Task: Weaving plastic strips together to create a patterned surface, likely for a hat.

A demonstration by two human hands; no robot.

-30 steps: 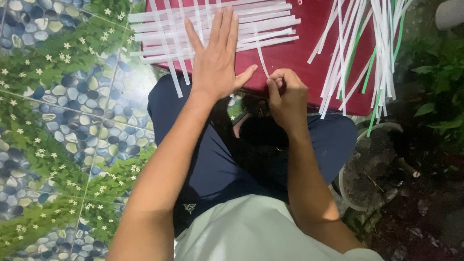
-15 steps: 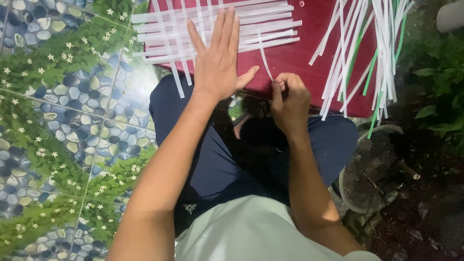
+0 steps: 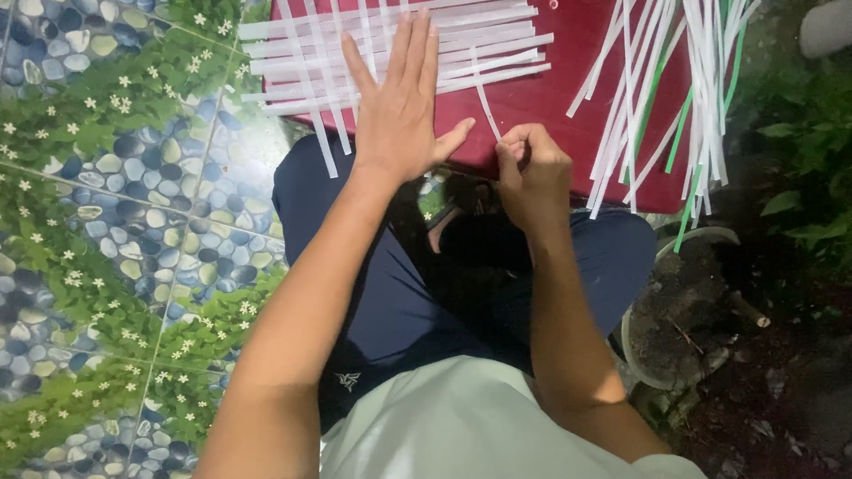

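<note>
A dark red board (image 3: 568, 98) lies across my lap. Several white paper strips (image 3: 302, 53) are interlaced into a mat on its left part. My left hand (image 3: 401, 106) lies flat on this mat, fingers spread, pressing it down. My right hand (image 3: 531, 173) is at the board's near edge, fingers pinched on the lower end of one thin white strip (image 3: 484, 96) that runs up into the mat. A loose bundle of white and green strips (image 3: 674, 89) lies on the board's right side, hanging over its edge.
I sit cross-legged in dark blue trousers (image 3: 382, 293) on a floor (image 3: 106, 213) patterned with pebbles, leaves and small flowers. To the right are bare soil, a pot rim (image 3: 710, 235) and green plants (image 3: 808, 160).
My right hand has shifted slightly up and left along the strip. The left hand stays pressed on the mat.
</note>
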